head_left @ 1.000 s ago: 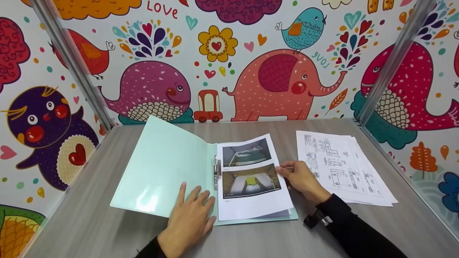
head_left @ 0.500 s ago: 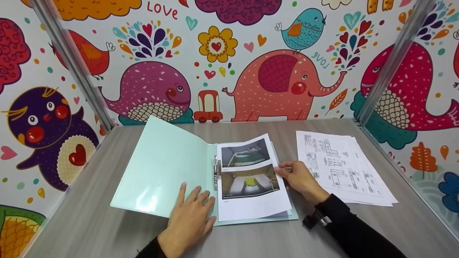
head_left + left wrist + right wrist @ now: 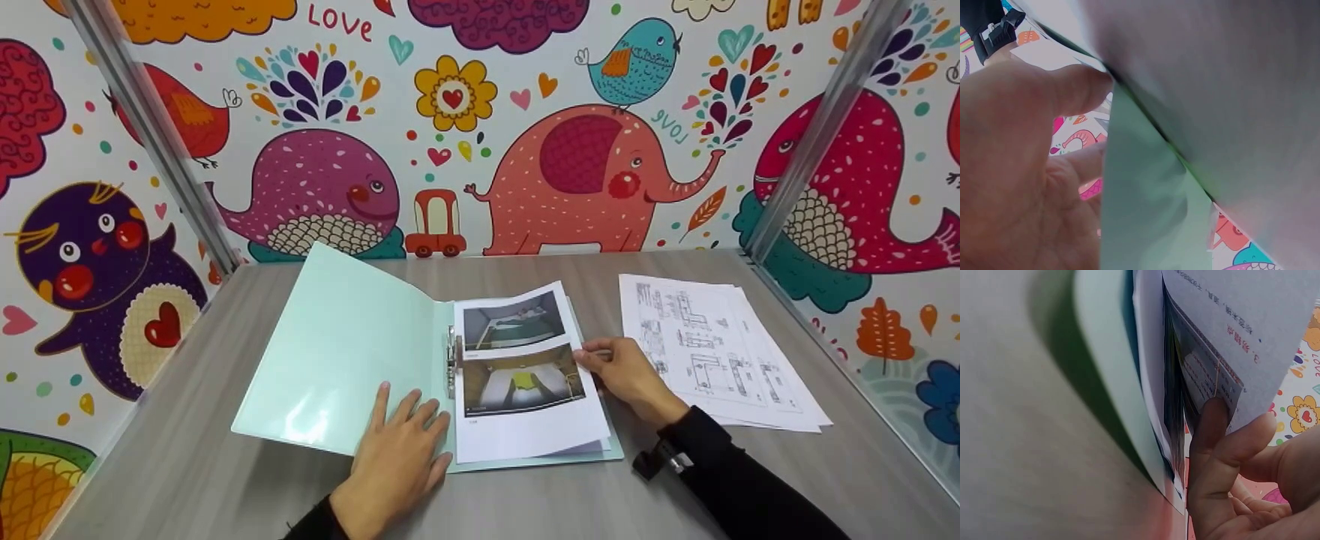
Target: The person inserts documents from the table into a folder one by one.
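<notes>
Folder (image 3: 352, 345), pale green, cover turned left and tilted up, on a grey surface (image 3: 525, 506). Printed sheet (image 3: 525, 441), two photographs, beside its metal clip (image 3: 451, 361); right edge lifted, pinched in the right hand's (image 3: 630, 375) grip. Left hand (image 3: 397, 450): fingers apart, resting on the folder. Loose drawings (image 3: 712, 356) to the right.

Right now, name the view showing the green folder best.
The head view: it shows the folder open, its metal clip visible. The left wrist view catches a green section; the right wrist view, a pale strip.
</notes>
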A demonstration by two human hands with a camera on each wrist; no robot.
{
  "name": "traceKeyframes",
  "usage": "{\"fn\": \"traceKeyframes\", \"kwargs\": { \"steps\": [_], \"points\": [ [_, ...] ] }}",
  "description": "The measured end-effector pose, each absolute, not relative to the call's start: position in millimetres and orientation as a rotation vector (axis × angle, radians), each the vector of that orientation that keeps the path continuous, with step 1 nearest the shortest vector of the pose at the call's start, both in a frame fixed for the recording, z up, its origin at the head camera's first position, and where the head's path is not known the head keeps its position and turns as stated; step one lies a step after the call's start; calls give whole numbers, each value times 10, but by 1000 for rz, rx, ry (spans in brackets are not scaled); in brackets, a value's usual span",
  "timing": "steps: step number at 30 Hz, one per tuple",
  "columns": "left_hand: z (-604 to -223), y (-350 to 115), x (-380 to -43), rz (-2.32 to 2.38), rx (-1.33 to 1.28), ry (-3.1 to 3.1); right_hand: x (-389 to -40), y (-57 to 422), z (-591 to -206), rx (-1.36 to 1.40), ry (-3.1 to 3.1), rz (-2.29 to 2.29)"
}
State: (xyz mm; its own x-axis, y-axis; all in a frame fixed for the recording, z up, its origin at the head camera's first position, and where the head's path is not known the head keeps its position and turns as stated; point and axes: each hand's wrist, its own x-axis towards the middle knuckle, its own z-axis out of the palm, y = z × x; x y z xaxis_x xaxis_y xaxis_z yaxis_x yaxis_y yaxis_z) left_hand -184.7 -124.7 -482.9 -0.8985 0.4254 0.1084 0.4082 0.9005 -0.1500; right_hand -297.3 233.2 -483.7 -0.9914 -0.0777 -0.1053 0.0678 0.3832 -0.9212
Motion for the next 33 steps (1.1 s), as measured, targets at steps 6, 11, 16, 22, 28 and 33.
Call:
{"fn": "traceKeyframes", "kwargs": {
  "steps": [6,11,16,22,28,33],
  "points": [
    [-4828,-1246,-1846,193,-645,-2922,-2970,2332,-4833,-22,2504,-1676],
    [-4835,-1247,-1842,193,-647,-2917,-2977,2332,-4837,-25,2519,-1651],
    [-4833,-1245,-1843,193,-647,-2913,-2989,2349,-4824,-19,2540,-1615],
    [-4831,-1244,-1845,200,-649,-2900,-2976,2380,-4775,31,2551,-1574],
    [-4847,-1252,-1840,186,-654,-2873,-2966,2418,-4750,21,2539,-1599],
    [-4855,-1256,-1834,179,-655,-2858,-2951,2462,-4726,6,2552,-1578]
  ]
}}
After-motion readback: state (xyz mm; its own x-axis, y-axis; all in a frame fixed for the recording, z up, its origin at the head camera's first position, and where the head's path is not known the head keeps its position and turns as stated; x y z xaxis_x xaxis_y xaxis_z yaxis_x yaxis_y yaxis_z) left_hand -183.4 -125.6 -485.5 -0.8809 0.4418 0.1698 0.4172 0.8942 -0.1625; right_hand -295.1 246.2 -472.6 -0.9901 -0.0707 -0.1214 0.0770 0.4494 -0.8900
